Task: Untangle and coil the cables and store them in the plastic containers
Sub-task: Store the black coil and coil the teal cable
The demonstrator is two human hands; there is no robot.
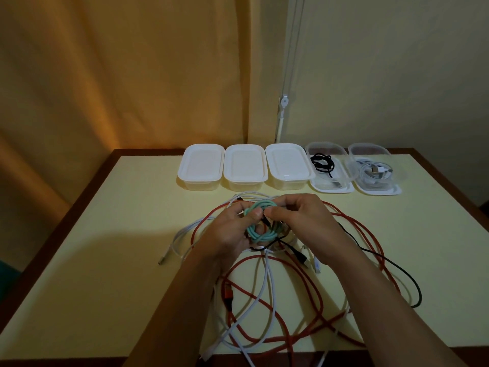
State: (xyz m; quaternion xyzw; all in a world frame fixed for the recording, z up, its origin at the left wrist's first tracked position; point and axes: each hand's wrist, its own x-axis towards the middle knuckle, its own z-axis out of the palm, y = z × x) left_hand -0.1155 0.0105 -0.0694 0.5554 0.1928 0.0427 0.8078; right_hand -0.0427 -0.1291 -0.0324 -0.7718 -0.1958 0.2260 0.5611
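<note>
Both hands gripped the teal cable (255,229): left hand (232,229) held the coil, right hand (299,221) pinched its end beside the left thumb. Coiling looked nearly finished. Next move, likely: carry it to a closed container (288,165) beyond the hands and lift the lid.

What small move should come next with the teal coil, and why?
Probably lift the teal cable, which both the left hand and right hand hold coiled, clear of the black cable crossing beneath it. Then it can go to a lidded container, since two containers already hold cables.
</note>
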